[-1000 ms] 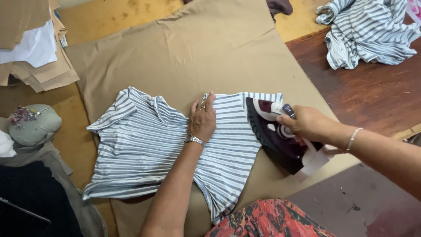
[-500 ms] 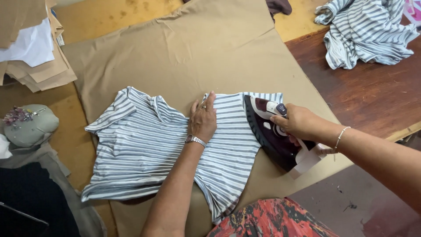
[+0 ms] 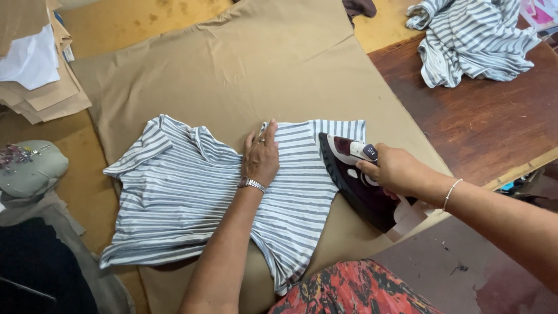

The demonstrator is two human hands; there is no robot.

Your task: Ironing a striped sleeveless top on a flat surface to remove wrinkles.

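Observation:
A grey-and-white striped shirt point(image 3: 174, 197) lies spread on a tan cloth point(image 3: 232, 75) that covers the work surface. My left hand point(image 3: 261, 156), with a wristwatch and a ring, presses flat on the shirt near its upper middle, fingers apart. My right hand point(image 3: 395, 170), a thin bracelet on its wrist, grips the handle of a dark maroon and white iron point(image 3: 356, 180). The iron rests at the shirt's right edge, its tip pointing up and left over the striped fabric.
Another striped garment point(image 3: 474, 38) lies crumpled on the dark wooden table point(image 3: 488, 128) at the upper right. Stacked brown paper and white cloth point(image 3: 35, 70) sit at the upper left. A pale green pincushion point(image 3: 29, 166) is at the left. Red patterned fabric point(image 3: 354, 291) is at the bottom.
The iron and my right hand have slid left onto the shirt's right edge. My left hand stays pressed on the shirt.

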